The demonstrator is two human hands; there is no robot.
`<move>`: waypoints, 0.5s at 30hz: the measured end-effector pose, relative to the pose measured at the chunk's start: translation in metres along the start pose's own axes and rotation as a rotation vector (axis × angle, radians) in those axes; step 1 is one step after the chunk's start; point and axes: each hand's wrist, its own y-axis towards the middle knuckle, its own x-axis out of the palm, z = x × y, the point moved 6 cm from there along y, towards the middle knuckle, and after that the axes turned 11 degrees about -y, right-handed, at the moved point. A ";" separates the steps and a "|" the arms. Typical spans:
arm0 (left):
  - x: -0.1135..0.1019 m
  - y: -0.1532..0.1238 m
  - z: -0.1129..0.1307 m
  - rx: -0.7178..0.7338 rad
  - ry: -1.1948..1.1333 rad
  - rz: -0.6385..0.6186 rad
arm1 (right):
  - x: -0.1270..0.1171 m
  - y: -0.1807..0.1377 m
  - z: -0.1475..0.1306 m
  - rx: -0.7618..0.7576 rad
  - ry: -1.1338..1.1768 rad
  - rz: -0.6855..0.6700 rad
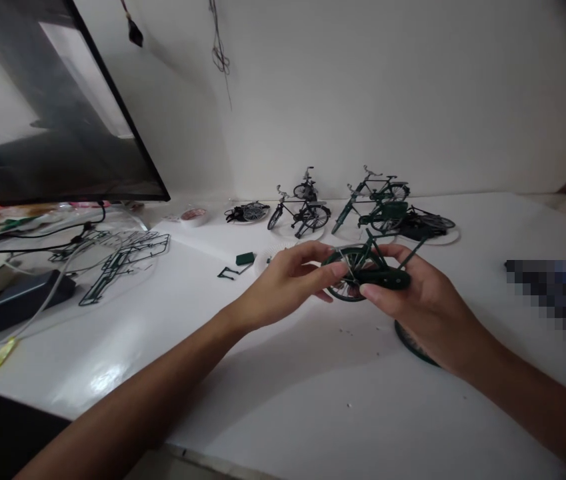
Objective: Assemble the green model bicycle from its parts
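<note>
Left hand (287,283), right hand (425,310), both holding one green model bicycle (385,279)

My left hand (285,283) and my right hand (417,300) are holding one green model bicycle (363,270). At twelve o'clock, about four more model bicycles (370,197) are standing, and one dark model bicycle (425,224) is lying on a paper plate (447,237). Two loose green parts (245,259) are lying at eleven o'clock, and two plastic sprue frames (127,257) are lying at ten o'clock.
</note>
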 end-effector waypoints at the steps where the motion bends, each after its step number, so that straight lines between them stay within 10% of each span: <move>1: 0.003 0.000 -0.002 -0.006 -0.033 -0.020 | 0.000 0.000 0.000 0.013 -0.026 -0.003; 15: 0.001 0.004 -0.028 -0.097 -0.268 0.157 | -0.006 0.005 0.002 -0.065 -0.162 0.162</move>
